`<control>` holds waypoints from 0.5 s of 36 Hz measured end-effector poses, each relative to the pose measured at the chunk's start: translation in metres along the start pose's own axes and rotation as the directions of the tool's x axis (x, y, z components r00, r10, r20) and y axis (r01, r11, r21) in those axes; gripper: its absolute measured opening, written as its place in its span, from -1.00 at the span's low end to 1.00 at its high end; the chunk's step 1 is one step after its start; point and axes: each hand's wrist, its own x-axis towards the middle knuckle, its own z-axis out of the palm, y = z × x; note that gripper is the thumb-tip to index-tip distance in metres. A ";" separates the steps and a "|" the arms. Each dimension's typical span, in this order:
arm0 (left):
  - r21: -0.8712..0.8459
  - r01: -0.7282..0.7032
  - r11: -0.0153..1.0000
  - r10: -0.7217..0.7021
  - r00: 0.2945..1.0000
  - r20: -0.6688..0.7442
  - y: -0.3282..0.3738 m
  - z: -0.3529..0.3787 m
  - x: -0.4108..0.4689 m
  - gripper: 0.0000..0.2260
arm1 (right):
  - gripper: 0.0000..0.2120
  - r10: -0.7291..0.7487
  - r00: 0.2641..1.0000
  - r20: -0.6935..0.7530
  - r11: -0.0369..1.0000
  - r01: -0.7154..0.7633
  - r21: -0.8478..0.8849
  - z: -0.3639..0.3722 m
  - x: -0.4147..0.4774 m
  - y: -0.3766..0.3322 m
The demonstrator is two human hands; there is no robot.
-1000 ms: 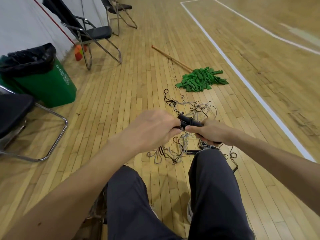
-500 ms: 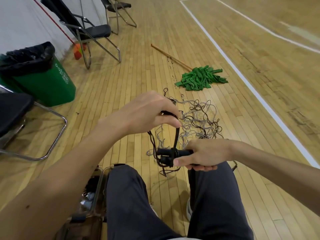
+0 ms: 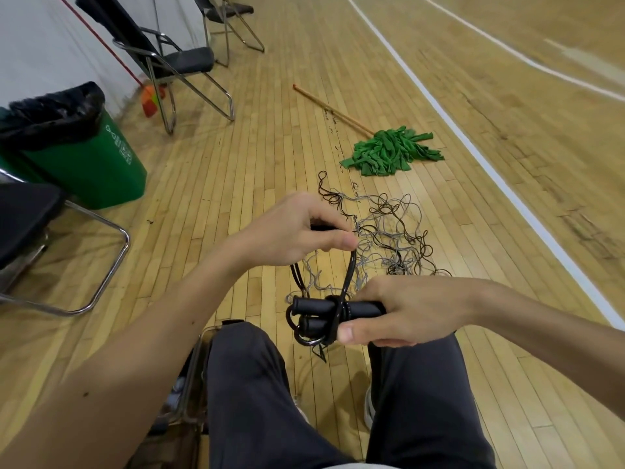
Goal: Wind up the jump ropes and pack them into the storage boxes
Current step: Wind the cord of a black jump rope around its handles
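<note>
My right hand grips the two black handles of a jump rope, held side by side above my knees. The black cord is looped around the handles. My left hand is higher up and pinches a loop of that same cord taut. A tangled heap of grey and dark jump ropes lies on the wooden floor just beyond my hands. A clear storage box stands on the floor by my left leg, mostly hidden by my arm.
A green mop with a wooden stick lies on the floor behind the heap. A green bin with a black bag stands at the left. Folding chairs line the left wall, and one chair is close by my left side.
My hands drew apart: the right one dropped toward my knees with the handles, while the left one lifted and pulled the cord up. Cord now wraps the handles.
</note>
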 end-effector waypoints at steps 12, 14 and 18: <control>-0.234 0.041 0.971 -0.073 0.989 -0.128 -0.017 0.024 -0.002 -0.87 | -0.58 -0.127 0.965 -0.228 0.989 0.141 0.044 -0.008 -0.006 -0.004; -0.253 0.064 0.965 -0.090 0.992 -0.093 -0.020 0.028 -0.005 -0.80 | -0.58 -0.131 0.945 -0.298 0.987 0.153 0.052 -0.010 -0.006 -0.003; -0.319 0.225 0.921 -0.262 0.962 -0.079 -0.009 0.038 -0.019 -0.57 | -0.57 -0.123 0.915 -0.385 0.979 0.174 0.102 -0.016 -0.006 -0.001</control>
